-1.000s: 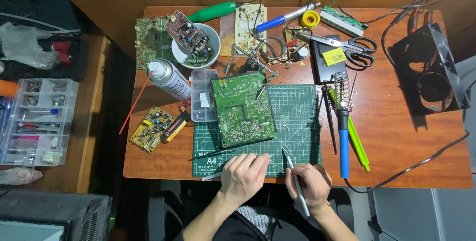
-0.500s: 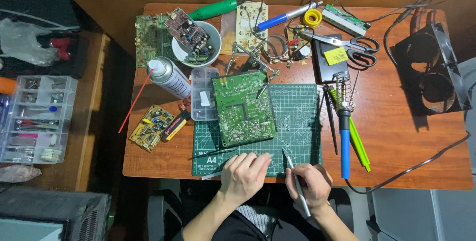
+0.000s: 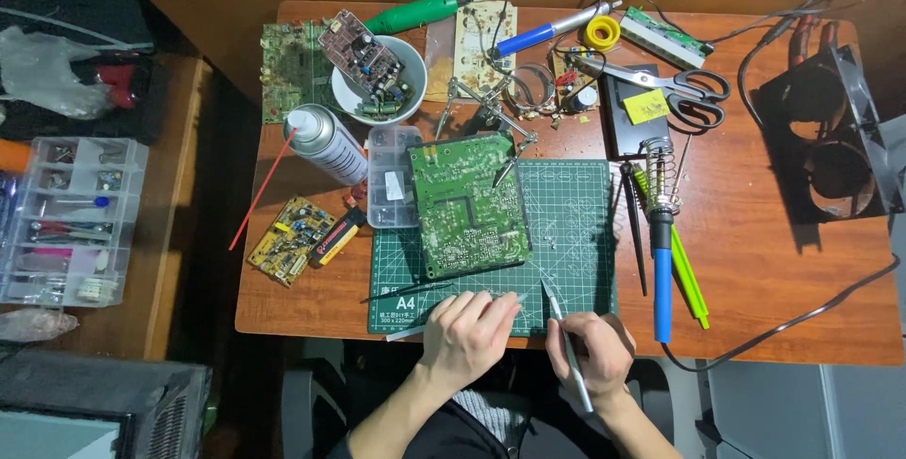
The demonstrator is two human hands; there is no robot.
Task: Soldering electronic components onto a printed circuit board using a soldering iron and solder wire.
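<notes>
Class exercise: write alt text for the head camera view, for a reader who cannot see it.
Seen from above, a right hand holds a slim metal tool over a green cutting mat, with the left hand beside it at the mat's near edge. A green circuit board lies on the mat, on a cluttered wooden desk.

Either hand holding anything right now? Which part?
The right hand holds a slim silver tool, likely tweezers, around its middle, tip toward the cutting mat. The left hand rests fingers on the mat's near edge; whether it pinches anything cannot be told.
</notes>
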